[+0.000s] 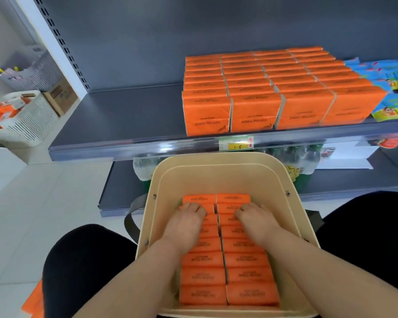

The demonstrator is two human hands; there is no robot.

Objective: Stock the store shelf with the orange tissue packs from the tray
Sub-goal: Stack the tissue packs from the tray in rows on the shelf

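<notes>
A cream tray (pixel 218 173) rests on my lap and holds two columns of orange tissue packs (pixel 202 276) standing on edge. My left hand (pixel 186 223) lies on the left column near its far end, fingers curled down over a pack. My right hand (pixel 255 219) rests the same way on the right column. Whether either hand truly grips a pack cannot be seen. On the grey shelf (pixel 124 115) above, several rows of the same orange packs (pixel 255 111) stand on the right part.
Blue snack bags (pixel 391 76) sit at the shelf's right end. Bottles (pixel 145 166) stand on the lower shelf behind the tray. A white basket (pixel 25 120) with orange items and a cardboard box (pixel 60 97) are on the floor at left. The shelf's left half is bare.
</notes>
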